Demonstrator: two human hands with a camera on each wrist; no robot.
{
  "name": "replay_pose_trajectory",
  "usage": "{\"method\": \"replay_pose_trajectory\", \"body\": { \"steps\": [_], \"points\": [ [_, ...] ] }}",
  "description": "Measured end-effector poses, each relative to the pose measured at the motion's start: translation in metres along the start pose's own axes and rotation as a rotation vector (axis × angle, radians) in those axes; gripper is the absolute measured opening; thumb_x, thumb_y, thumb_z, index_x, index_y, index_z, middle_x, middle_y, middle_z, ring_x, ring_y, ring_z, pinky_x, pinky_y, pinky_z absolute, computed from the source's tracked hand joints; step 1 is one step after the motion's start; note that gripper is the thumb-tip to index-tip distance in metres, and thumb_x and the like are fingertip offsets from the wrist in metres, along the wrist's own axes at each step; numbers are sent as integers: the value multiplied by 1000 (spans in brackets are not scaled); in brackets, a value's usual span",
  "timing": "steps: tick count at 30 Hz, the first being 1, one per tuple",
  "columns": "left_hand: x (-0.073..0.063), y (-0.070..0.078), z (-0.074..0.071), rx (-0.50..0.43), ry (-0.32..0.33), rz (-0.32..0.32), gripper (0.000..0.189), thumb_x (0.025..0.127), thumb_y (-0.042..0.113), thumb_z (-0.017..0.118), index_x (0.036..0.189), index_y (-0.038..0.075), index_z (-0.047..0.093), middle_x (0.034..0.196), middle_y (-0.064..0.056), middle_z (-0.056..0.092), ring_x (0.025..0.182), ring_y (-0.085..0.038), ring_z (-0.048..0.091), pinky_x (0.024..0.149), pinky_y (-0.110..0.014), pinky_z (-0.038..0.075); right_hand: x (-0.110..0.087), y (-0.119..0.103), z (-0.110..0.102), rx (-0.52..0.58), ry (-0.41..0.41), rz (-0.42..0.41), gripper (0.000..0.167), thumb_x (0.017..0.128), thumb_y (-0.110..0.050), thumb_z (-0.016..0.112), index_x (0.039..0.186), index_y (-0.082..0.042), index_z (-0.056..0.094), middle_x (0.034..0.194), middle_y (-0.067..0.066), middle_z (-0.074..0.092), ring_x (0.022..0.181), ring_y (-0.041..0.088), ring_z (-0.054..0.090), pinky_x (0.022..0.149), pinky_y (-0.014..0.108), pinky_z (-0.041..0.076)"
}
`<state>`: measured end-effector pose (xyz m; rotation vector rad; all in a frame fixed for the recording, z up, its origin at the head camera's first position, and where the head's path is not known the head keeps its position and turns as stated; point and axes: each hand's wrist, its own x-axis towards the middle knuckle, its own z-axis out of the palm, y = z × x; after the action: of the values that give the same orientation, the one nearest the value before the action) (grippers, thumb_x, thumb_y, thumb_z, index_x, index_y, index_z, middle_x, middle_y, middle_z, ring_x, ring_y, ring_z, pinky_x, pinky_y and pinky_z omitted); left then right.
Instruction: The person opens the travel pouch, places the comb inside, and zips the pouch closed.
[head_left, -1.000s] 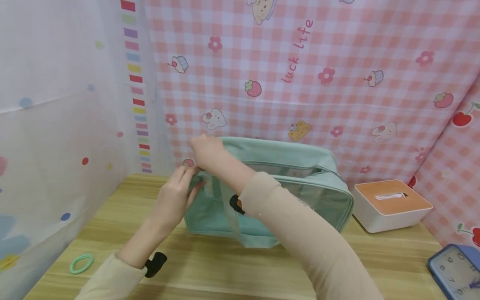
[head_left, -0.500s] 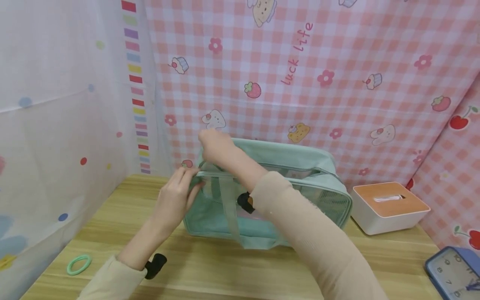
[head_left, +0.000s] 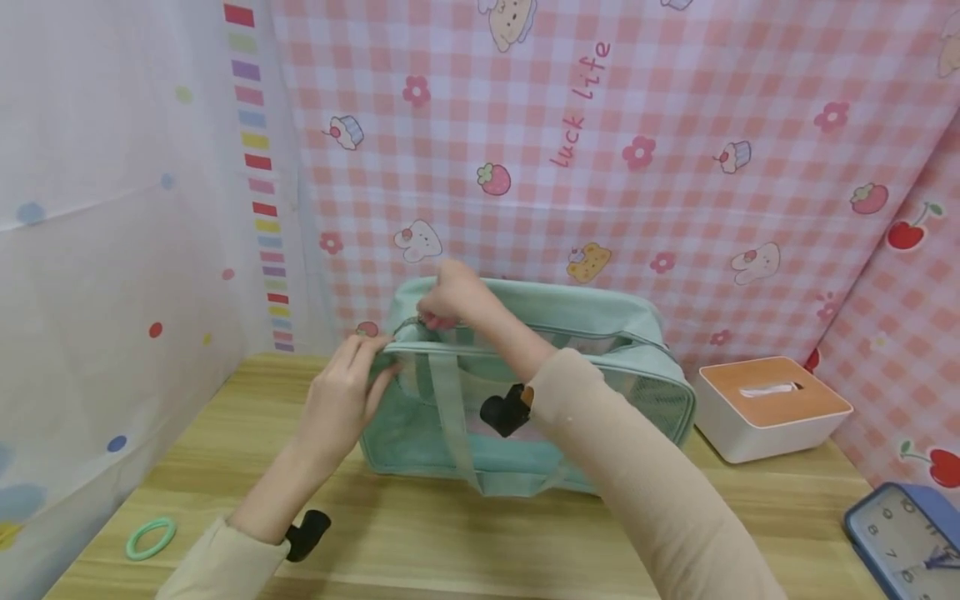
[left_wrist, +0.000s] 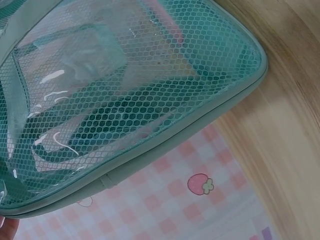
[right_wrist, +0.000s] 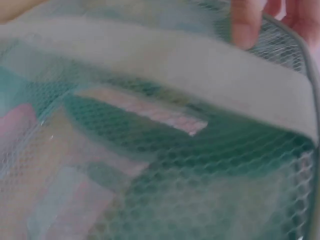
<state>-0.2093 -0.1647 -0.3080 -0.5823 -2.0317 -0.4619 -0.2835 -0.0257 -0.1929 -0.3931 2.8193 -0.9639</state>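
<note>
A mint-green bag with clear, mesh-patterned sides and a strap stands on the table. My left hand grips its upper left corner, thumb on the front panel. Curled at the left part of the top zipper, my right hand pinches the zipper pull, which its fingers hide. Right of that hand the top still gapes. In the left wrist view the bag's side fills most of the frame, a fingertip at its edge. Pinkish contents show through the mesh in the right wrist view.
On the wooden table, a white tissue box with an orange lid stands right of the bag. A blue clock is at the front right, a green ring at the left. A pink checked cloth hangs behind.
My right hand has moved rightward along the top zipper from the bag's left corner. My left hand keeps its grip on the corner. The view has shifted slightly.
</note>
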Motion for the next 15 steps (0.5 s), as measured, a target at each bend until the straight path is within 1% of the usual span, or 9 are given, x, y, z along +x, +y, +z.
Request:
{"method": "replay_pose_trajectory", "body": {
  "steps": [2,3,4,5,6,8,10,12,15],
  "points": [
    [0,0,0,-2,5,3,34,73,4,74,102,-5,59,87,-13,57,76,-21,58,63,-31,55,1,-2,0,59,3,24,20,82,-2,57,62,-2,59,56,2,60,53,14,61,56,22,56],
    [0,0,0,-3,6,4,34,73,4,74,102,-4,59,88,-13,57,76,-21,58,64,-31,55,1,-3,0,74,4,32,18,82,-2,57,64,-1,60,56,2,60,54,15,62,57,22,56],
    [0,-1,0,-5,8,6,33,73,4,74,102,-4,59,88,-13,57,76,-22,58,64,-32,55,1,-4,-1,95,3,41,16,82,-2,57,67,0,62,56,2,60,55,15,62,58,23,56],
    [-1,-1,0,-9,10,8,33,74,4,74,102,-4,59,88,-13,57,77,-22,58,65,-32,56,2,-4,-1,126,-2,53,10,83,-2,57,75,2,62,57,3,60,54,15,62,60,23,57],
    [-1,-1,0,-14,11,9,33,74,4,73,102,-4,59,89,-13,57,78,-22,58,65,-32,56,2,-5,-2,166,-10,64,8,83,-1,57,86,5,61,59,4,59,54,15,61,61,24,57],
    [-1,0,0,-17,16,12,33,74,3,73,102,-4,59,90,-14,57,79,-22,59,66,-32,56,2,-5,-3,225,-26,93,20,84,-2,57,101,7,57,60,4,59,49,12,58,65,26,58],
    [-2,0,0,-21,25,15,33,73,2,74,102,-4,59,90,-14,58,80,-23,59,67,-32,56,1,-4,-5,287,-46,113,29,84,-2,58,111,7,52,61,5,59,46,10,55,69,28,58],
    [-3,1,0,-22,31,16,34,72,2,74,101,-5,59,90,-14,58,80,-23,60,67,-32,57,1,-1,-7,330,-63,126,32,84,-2,58,114,6,49,62,6,59,46,10,54,72,29,58],
    [-3,1,0,-24,33,19,34,72,2,75,101,-5,59,92,-15,58,83,-24,60,70,-33,57,0,2,-10,356,-80,136,34,84,-3,58,116,5,47,63,6,59,47,10,55,75,30,57]
  ]
}}
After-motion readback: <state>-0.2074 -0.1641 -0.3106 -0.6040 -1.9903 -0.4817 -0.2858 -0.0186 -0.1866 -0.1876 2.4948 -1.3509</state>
